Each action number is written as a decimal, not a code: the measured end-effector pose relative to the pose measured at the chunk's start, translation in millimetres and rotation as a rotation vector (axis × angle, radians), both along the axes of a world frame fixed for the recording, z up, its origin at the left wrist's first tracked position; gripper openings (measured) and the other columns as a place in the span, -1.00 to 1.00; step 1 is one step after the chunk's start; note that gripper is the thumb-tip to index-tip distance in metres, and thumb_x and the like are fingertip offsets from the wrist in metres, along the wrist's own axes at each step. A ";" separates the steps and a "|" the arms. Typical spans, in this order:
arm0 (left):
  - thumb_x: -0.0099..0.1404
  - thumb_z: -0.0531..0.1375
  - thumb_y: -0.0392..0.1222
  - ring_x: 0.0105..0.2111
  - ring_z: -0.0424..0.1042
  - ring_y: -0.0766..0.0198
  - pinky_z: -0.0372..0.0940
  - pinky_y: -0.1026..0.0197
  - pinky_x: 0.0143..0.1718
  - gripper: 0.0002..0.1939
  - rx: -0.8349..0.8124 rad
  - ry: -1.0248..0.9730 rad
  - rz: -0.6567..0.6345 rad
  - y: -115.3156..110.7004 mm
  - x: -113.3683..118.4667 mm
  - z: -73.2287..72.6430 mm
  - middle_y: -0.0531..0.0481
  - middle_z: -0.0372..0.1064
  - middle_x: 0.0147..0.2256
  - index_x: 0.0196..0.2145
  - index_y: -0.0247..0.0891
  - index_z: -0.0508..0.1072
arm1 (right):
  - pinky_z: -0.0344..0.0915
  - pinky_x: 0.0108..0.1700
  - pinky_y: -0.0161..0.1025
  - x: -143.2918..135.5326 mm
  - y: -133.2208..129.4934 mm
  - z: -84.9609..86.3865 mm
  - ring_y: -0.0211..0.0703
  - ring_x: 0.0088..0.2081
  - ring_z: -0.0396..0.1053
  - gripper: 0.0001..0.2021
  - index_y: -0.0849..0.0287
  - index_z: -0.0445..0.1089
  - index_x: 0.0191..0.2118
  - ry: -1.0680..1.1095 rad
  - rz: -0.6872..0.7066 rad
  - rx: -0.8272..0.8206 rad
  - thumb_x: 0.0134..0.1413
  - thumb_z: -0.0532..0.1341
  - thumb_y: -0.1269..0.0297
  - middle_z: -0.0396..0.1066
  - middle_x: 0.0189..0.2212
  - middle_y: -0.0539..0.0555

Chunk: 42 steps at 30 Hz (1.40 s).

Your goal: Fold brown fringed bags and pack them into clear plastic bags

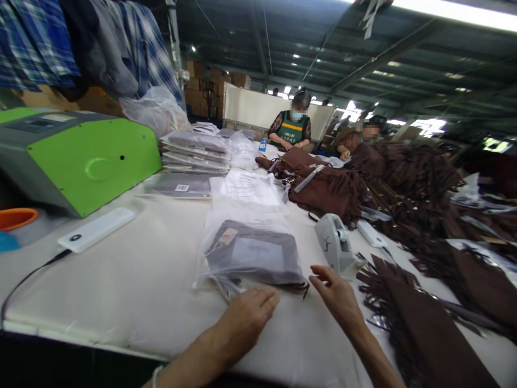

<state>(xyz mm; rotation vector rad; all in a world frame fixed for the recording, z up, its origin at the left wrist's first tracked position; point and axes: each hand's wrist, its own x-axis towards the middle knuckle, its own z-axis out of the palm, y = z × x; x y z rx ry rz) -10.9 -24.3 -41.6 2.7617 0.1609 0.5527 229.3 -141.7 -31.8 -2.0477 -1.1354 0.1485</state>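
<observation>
A clear plastic bag (pixel 204 258) lies flat in front of me. Inside it is a folded dark item (pixel 288 253) with a tan hang tag (pixel 226 237) and a pale rectangle on top. Brown fringe strands (pixel 306 290) stick out at its near right corner. My left hand (pixel 251 315) is closed at the bag's near edge, fingers curled over the plastic there; the fingertips are partly hidden. To the right, my right hand (pixel 337 293) is open, fingers stretched toward the bag's right corner, holding nothing. A white tape dispenser (pixel 334 242) stands just beyond it.
Brown fringed bags (pixel 428 318) cover the right side, with a larger pile behind. At left are a green machine (pixel 97 161), a white power bank (pixel 97 229) with a cable, and stacked packed bags (pixel 196 148). A person in a green apron (pixel 291 129) works across the table.
</observation>
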 end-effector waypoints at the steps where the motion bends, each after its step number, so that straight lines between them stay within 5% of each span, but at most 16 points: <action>1: 0.32 -0.03 -0.44 0.06 0.35 0.12 0.26 0.12 0.09 -0.57 0.051 -0.002 -0.036 -2.3 18.2 -2.8 -0.20 0.35 0.09 0.12 -0.34 0.28 | 0.39 -0.27 -0.14 6.8 -3.8 -4.8 -0.05 -0.30 0.48 -0.71 0.18 0.48 -0.16 0.068 -0.008 -0.020 0.00 0.25 0.16 0.52 -0.21 0.15; 6: 0.37 0.00 -0.38 0.07 0.34 0.10 0.22 0.05 0.12 -0.62 0.222 0.038 0.033 -3.6 87.5 -18.7 -0.21 0.35 0.08 0.13 -0.38 0.26 | 0.38 -0.29 -0.20 -0.3 8.8 -18.0 -0.10 -0.40 0.45 -0.70 0.15 0.49 -0.21 0.231 0.049 -0.005 -0.12 0.24 0.20 0.53 -0.36 0.08; 11: 0.36 0.14 -0.21 -0.13 0.44 0.10 0.35 0.07 -0.09 -0.82 0.179 0.059 0.153 -2.4 115.9 -18.3 -0.10 0.46 -0.16 -0.10 -0.30 0.37 | 0.32 -0.30 -0.22 -5.2 21.7 -20.4 -0.11 -0.43 0.41 -0.84 0.12 0.48 -0.40 0.290 0.020 0.046 -0.04 0.18 0.20 0.48 -0.51 0.02; 14: 0.33 0.19 -0.13 -0.24 0.45 0.13 0.37 0.10 -0.21 -0.84 0.153 0.053 0.219 -2.9 121.3 -15.0 -0.04 0.44 -0.28 -0.21 -0.26 0.37 | 0.33 -0.30 -0.24 -3.4 20.7 -23.0 -0.12 -0.40 0.42 -0.80 0.12 0.45 -0.45 0.378 0.022 0.080 0.01 0.17 0.14 0.48 -0.49 0.01; 20: 0.35 0.15 -0.21 -0.25 0.44 0.18 0.36 0.16 -0.22 -0.94 0.182 0.018 0.176 -1.0 122.8 -16.7 -0.02 0.42 -0.25 -0.22 -0.22 0.37 | 0.27 -0.63 -0.29 3.1 22.0 -30.8 -0.21 -0.63 0.31 -0.69 0.15 0.37 -0.42 0.625 -0.013 0.119 0.01 0.15 -0.02 0.41 -0.57 -0.04; 26: 0.41 0.05 -0.26 -0.21 0.42 0.18 0.33 0.11 -0.11 -0.88 0.258 -0.032 0.067 6.1 126.5 -19.0 -0.03 0.41 -0.23 -0.15 -0.25 0.37 | 0.36 -0.41 -0.31 6.1 26.5 -27.9 -0.18 -0.43 0.38 -0.74 0.15 0.36 -0.45 0.629 -0.013 0.205 -0.05 0.24 0.03 0.40 -0.50 -0.02; 29: 0.41 0.08 -0.20 -0.21 0.41 0.19 0.33 0.12 -0.10 -0.88 0.270 -0.057 0.068 6.8 126.9 -20.5 0.00 0.40 -0.22 -0.14 -0.20 0.37 | 0.33 -0.52 -0.29 4.5 29.6 -26.3 -0.21 -0.55 0.33 -0.73 0.12 0.30 -0.44 0.664 -0.018 0.208 -0.01 0.18 0.01 0.35 -0.58 -0.06; 33: 0.38 0.08 -0.28 -0.15 0.39 0.11 0.26 -0.04 0.01 -0.92 0.254 -0.092 0.172 5.5 127.9 -22.0 -0.07 0.39 -0.21 -0.22 -0.25 0.36 | 0.24 -0.63 -0.32 6.2 32.4 -22.9 -0.21 -0.60 0.30 -0.76 0.10 0.27 -0.41 0.650 -0.057 0.221 0.00 0.15 0.03 0.35 -0.60 -0.06; 42: 0.35 0.06 -0.31 -0.07 0.37 0.01 0.25 -0.10 0.02 -0.88 0.194 -0.116 0.406 11.9 131.1 -20.1 -0.18 0.42 -0.17 -0.23 -0.29 0.40 | 0.43 -0.39 -0.20 2.1 26.2 -14.4 -0.11 -0.37 0.43 -0.68 0.13 0.30 -0.42 0.694 0.004 0.273 -0.02 0.22 -0.05 0.44 -0.46 0.04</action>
